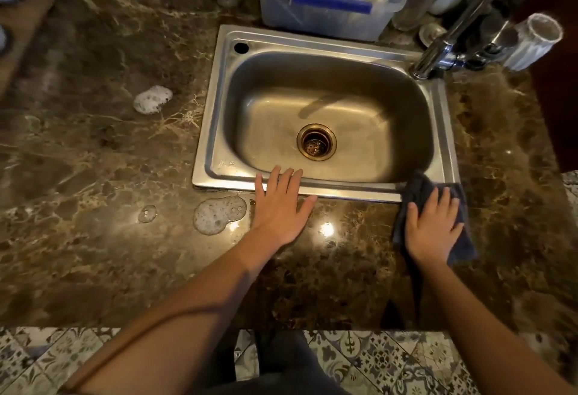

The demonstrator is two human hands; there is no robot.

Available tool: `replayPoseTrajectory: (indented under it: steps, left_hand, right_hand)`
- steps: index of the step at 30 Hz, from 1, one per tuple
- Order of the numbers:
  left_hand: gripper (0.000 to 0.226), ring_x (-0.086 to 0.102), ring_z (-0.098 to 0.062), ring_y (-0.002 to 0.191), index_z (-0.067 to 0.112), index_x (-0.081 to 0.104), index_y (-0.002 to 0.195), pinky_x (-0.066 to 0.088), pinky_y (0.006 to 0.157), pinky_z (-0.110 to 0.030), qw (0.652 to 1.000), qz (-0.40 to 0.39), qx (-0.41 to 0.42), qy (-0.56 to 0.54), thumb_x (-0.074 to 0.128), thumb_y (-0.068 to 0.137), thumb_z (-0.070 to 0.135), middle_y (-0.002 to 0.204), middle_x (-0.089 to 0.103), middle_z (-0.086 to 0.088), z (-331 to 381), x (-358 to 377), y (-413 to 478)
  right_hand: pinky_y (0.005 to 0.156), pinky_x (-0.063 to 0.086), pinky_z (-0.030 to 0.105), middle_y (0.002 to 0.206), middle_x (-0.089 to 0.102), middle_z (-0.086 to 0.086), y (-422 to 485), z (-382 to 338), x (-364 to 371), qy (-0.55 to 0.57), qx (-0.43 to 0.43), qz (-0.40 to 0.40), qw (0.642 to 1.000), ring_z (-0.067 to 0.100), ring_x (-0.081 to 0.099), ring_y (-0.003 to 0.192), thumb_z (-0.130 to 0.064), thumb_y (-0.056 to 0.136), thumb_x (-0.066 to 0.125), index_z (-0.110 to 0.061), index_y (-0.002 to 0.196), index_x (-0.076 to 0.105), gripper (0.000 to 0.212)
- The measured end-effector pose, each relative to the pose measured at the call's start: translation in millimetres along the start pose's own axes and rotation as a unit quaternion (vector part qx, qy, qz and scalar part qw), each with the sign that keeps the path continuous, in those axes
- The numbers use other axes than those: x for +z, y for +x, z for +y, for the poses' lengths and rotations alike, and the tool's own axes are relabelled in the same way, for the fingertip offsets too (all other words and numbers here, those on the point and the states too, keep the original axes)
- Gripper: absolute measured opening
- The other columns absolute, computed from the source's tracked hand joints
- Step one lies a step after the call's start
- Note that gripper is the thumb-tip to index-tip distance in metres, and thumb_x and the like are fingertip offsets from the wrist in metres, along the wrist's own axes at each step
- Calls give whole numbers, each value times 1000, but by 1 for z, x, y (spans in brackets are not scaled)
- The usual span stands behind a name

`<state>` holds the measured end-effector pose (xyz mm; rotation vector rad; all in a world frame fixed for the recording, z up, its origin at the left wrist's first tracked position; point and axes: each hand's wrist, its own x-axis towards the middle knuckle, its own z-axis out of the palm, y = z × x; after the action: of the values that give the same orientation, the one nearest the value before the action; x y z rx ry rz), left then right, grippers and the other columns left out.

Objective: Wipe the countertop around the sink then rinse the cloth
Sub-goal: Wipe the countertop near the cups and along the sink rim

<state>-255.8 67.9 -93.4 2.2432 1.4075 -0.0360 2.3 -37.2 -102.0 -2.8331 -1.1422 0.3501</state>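
Our bare forearms (194, 300) reach over the marble countertop (93, 159). We lay the left hand (281, 206) flat, fingers straight, across the near rim of the steel sink (215, 106). Our right hand (433, 224), fingers spread, presses the dark cloth (414, 191) onto the sink's near right corner.

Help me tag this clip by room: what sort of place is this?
Probably a home kitchen: a stainless sink set in a brown marble countertop, a chrome faucet at its corner, and a plastic tub of brushes behind it.
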Motion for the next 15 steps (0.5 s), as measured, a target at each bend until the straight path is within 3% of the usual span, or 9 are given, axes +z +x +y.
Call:
replayPoseTrajectory:
  steps: [3, 6, 10, 13, 15]
  left_hand:
    - [64, -5, -16, 148, 24, 12, 152, -9, 118, -40, 997, 20, 57, -40, 15, 97, 56, 161, 9, 2, -18, -14, -24]
    - [63, -5, -13, 147, 27, 16, 151, -4, 119, -44, 991, 63, 94, -73, 14, 95, 55, 160, 9, 4, -52, -27, -57]
    - [59, -2, -12, 148, 26, 18, 151, -3, 119, -47, 990, 108, 50, -70, 20, 97, 50, 160, 10, 4, -123, -43, -97]
    - [62, 2, -15, 148, 23, 20, 151, -1, 117, -49, 991, 126, -17, -51, 21, 96, 51, 160, 12, 3, -179, -57, -123]
    - [63, 7, -17, 147, 21, 23, 150, 2, 117, -50, 990, 126, -58, -29, 21, 95, 51, 159, 17, 0, -215, -64, -138]
  right_hand:
    - [114, 9, 58, 161, 5, 8, -45, -19, 13, -30, -31, -18, 999, 28, 2, 148, -41, 100, 30, -19, 153, 12, 60]
    - [115, 5, 57, 162, 1, 5, -95, -47, 21, -34, -83, -46, 995, 27, -3, 148, -49, 97, 20, -25, 153, 10, 62]
    - [115, -5, 52, 158, -10, -2, -180, -101, 39, -66, -231, -121, 963, 24, -13, 146, -56, 88, 15, -33, 152, 2, 69]
    - [113, 18, 58, 159, 19, 1, -230, -125, 53, -94, -373, -126, 914, 27, 9, 147, -57, 85, 36, -33, 150, 22, 70]
    - [113, 20, 60, 159, 18, 0, -218, -122, 51, -100, -396, -129, 904, 24, 6, 147, -59, 84, 39, -34, 150, 19, 73]
